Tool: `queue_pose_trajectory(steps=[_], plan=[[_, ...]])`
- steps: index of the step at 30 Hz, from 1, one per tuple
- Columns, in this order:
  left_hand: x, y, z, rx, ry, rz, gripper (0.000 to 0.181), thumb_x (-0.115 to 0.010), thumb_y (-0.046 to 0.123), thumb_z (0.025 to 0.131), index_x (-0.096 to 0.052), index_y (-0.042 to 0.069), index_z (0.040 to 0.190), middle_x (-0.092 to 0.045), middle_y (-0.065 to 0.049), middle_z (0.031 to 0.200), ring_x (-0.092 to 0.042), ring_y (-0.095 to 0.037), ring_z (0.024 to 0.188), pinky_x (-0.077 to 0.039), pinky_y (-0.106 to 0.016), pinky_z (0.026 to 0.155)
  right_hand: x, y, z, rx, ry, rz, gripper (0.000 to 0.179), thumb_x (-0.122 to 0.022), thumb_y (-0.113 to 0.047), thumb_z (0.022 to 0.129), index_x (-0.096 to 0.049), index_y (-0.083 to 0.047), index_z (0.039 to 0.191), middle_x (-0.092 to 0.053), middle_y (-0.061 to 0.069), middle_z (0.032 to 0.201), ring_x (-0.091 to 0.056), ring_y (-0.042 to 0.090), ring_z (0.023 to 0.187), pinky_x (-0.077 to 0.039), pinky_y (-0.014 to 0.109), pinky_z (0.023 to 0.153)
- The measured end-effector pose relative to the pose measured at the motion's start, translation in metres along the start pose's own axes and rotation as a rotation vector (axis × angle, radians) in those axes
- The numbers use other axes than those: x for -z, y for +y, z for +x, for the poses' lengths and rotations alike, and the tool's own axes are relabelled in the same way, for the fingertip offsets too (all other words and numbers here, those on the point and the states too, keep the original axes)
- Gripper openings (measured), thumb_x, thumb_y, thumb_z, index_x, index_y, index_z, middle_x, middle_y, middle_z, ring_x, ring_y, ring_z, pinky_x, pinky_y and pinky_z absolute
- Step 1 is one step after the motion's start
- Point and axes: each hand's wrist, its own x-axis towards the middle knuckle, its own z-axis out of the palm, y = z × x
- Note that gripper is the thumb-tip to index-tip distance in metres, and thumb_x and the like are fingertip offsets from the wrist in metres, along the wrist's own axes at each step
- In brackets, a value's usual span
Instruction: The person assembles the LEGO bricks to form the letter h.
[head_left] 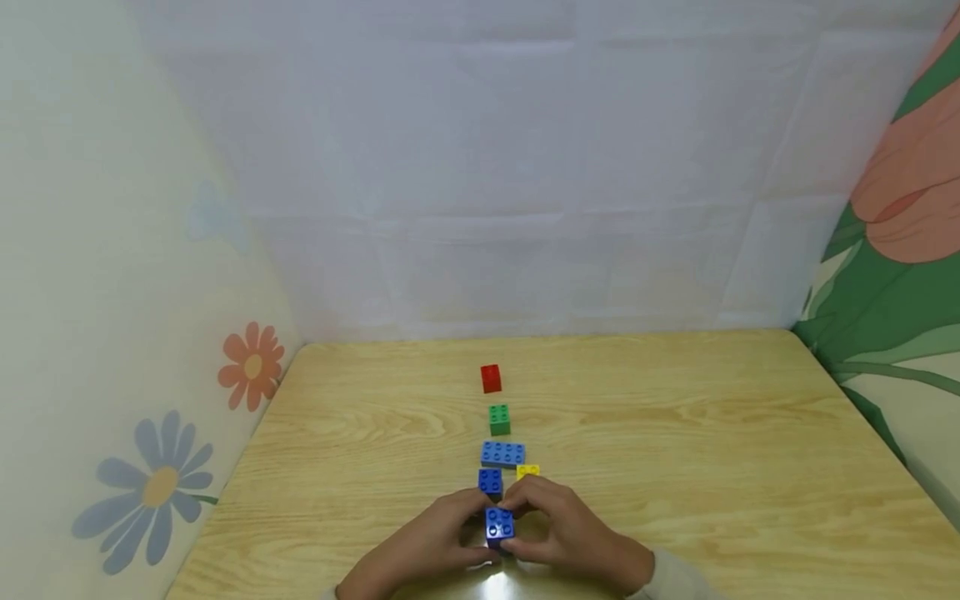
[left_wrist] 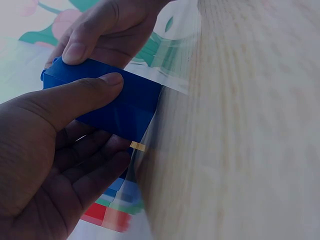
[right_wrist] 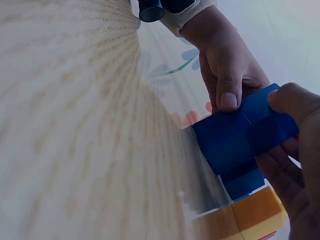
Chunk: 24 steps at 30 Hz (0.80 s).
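Observation:
Two blue toy building bricks point(head_left: 499, 523), one on top of the other, stand upright at the table's near side; a seam between them shows in the right wrist view. My left hand point(head_left: 442, 533) holds the stack from the left, its thumb along the near face. From the right, my right hand point(head_left: 564, 533) pinches the upper part, thumb at the near face and fingers behind. The studs on top face up. Just beyond my fingertips sit a dark blue brick point(head_left: 490, 481) and a yellow brick point(head_left: 528, 472), which the right hand partly covers.
Farther back, roughly in a line, lie a long lighter blue brick point(head_left: 503, 453), a green brick point(head_left: 499, 419) and a red brick point(head_left: 491, 378). The wooden table point(head_left: 712, 433) meets a white cloth point(head_left: 480, 167) at the back and flower-patterned side panels.

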Motion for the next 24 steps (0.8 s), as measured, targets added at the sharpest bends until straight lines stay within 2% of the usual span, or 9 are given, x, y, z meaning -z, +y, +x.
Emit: queue_pose_trajectory(steps=[8,15,19,22,24], plan=[[0.0003,0.0014,-0.0005,-0.017,0.013,0.033,0.037,-0.070,0.048,0.086,-0.060,0.023,0.111,-0.059,0.017,0.106,-0.055,0.000,0.099,-0.051,-0.025,0.086,-0.0007,0.0027,-0.0009,-0.003,0.003,0.000,0.032,-0.072,-0.028,0.089,-0.056,-0.022,0.116,-0.059,-0.010,0.112,-0.059,0.005,0.102,-0.054,0.023,0.086],[0.0017,0.0004,0.0003,-0.006,0.007,0.038,0.037,-0.071,0.048,0.086,-0.060,0.023,0.111,-0.059,0.018,0.106,-0.055,0.000,0.099,-0.051,-0.025,0.086,-0.0012,0.0047,-0.0005,-0.020,0.013,-0.022,0.035,-0.073,-0.032,0.088,-0.057,-0.022,0.118,-0.059,-0.011,0.111,-0.059,0.004,0.100,-0.053,0.024,0.086],[0.0011,-0.0010,-0.0006,-0.016,0.016,0.044,0.037,-0.071,0.049,0.086,-0.059,0.024,0.111,-0.059,0.018,0.106,-0.056,0.000,0.100,-0.051,-0.026,0.086,-0.0018,0.0061,-0.0009,-0.039,0.022,0.025,0.038,-0.075,-0.033,0.086,-0.058,-0.022,0.118,-0.060,-0.010,0.111,-0.060,0.005,0.100,-0.054,0.025,0.086],[0.0004,-0.0014,-0.0016,-0.031,0.030,0.059,0.038,-0.071,0.047,0.086,-0.059,0.025,0.114,-0.060,0.017,0.110,-0.056,-0.001,0.103,-0.051,-0.027,0.089,-0.0019,0.0076,-0.0020,-0.057,0.047,0.110,0.038,-0.076,-0.030,0.085,-0.059,-0.021,0.118,-0.062,-0.008,0.110,-0.062,0.009,0.101,-0.055,0.027,0.087],[0.0005,-0.0011,-0.0027,-0.027,0.037,0.069,0.039,-0.073,0.045,0.085,-0.059,0.025,0.115,-0.060,0.017,0.111,-0.056,-0.001,0.103,-0.051,-0.028,0.089,-0.0016,0.0087,-0.0023,-0.041,0.081,0.162,0.037,-0.077,-0.025,0.085,-0.060,-0.017,0.117,-0.062,-0.004,0.109,-0.063,0.013,0.101,-0.055,0.030,0.086]])
